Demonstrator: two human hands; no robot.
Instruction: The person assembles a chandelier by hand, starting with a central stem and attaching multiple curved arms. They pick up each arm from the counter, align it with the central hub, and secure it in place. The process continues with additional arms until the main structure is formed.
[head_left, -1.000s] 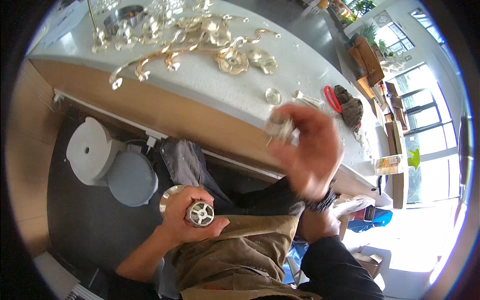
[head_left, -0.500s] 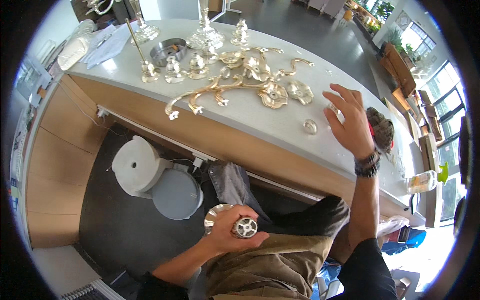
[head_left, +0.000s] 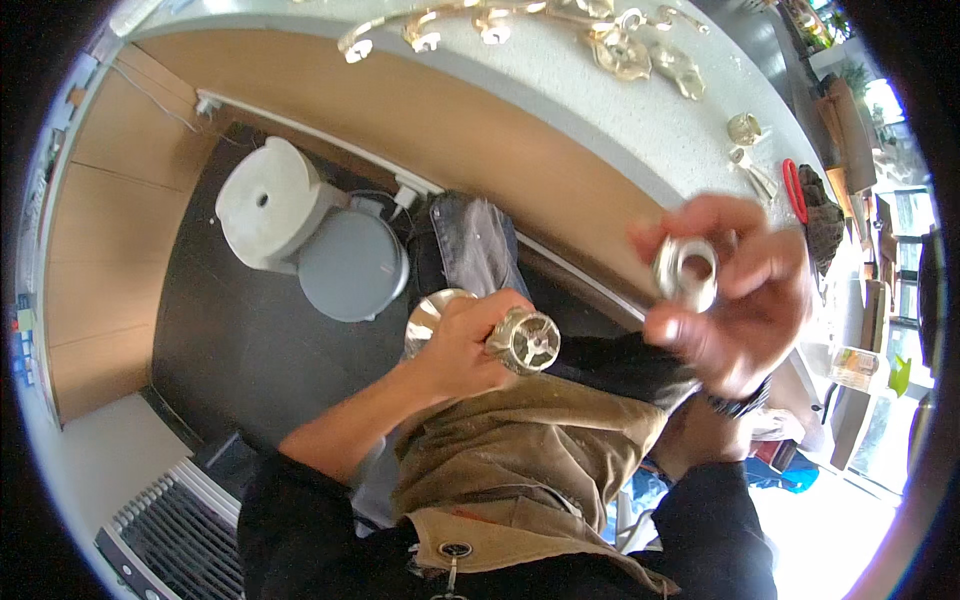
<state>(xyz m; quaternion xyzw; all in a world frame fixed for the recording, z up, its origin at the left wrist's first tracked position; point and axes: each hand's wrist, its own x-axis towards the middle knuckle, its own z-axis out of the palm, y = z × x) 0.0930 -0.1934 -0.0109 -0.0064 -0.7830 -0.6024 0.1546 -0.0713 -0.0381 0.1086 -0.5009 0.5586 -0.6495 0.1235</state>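
My left hand [head_left: 462, 352], over my lap, is wrapped round a shiny silver candlestick-like metal piece. Its spoked round end [head_left: 530, 343] points toward me, and its flared base [head_left: 432, 318] shows beyond the fingers. Between the fingers and thumb of my right hand [head_left: 755, 310] is a small silver metal ring [head_left: 688, 273], held up with its hole showing. That hand is slightly blurred, in front of the table edge, apart from the left one. On the table beyond it lie a small round silver piece [head_left: 744, 128] and a flared silver piece [head_left: 752, 173].
Curved metal candelabra arms [head_left: 470, 22] and a flower-shaped cup [head_left: 622, 52] lie along the light table [head_left: 560, 75]. A red-handled thing [head_left: 794, 190] rests by a dark cloth [head_left: 823, 215] at the right. Below stand a white round container [head_left: 265, 205] and a grey-lidded bin [head_left: 352, 265].
My right hand has come back from the tabletop toward my lap, now with the ring in it. The left hand still grips the candlestick-like piece. The view has tilted downward.
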